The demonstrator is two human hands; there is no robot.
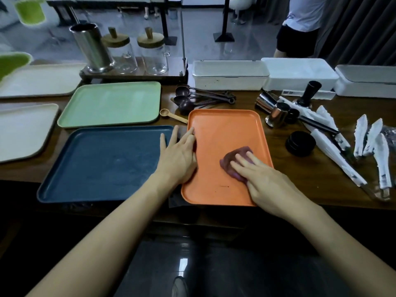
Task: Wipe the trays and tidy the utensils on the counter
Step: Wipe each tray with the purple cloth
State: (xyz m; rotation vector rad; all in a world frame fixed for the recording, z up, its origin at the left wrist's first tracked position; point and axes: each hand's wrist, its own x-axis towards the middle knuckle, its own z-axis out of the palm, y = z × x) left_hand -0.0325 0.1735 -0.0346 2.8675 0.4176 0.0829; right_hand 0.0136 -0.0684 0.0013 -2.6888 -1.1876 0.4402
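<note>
Head view: flat left hand (179,154) steadies the rectangular orange plastic tray's (222,127) left rim so the flat right hand (267,181) presses the crumpled purple cloth (234,157) across its near-right floor.

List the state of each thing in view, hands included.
orange tray: flat on counter, cloth on it, dark mark near front edge
purple cloth: bunched, pressed under right hand
right hand: fingers straight, pressing cloth
left hand: fingers straight, resting on orange tray's left rim
blue tray: flat, nothing on it
green tray: flat, nothing on it
glass jar: upright, wooden lid on
white box: lid shut
steel cup: lying on its side
</note>
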